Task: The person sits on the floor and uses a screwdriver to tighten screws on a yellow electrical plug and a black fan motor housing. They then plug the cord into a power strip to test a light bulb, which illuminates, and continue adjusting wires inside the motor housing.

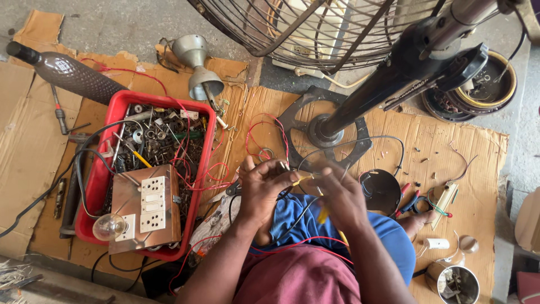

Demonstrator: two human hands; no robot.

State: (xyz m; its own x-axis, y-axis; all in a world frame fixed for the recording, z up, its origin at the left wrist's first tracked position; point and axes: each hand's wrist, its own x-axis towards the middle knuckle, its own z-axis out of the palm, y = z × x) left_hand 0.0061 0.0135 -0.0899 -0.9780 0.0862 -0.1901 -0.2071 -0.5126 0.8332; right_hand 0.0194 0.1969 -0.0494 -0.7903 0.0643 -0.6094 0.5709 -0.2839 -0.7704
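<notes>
Pinching a thin black wire (306, 211) between curled fingers, the left hand (264, 188) sits just beside the right hand (337, 194), which is blurred but closed around a yellow-handled screwdriver (322, 214); both hover over the lap, above blue cloth. The wire loops from the hands up across the corrugated cardboard (450, 146) toward the round metal fan base (323, 132). Left of the hands sits a red plastic tray (194, 169) of loose metal parts, with a switch board (147, 205) and glass bulb (108, 227) on it.
</notes>
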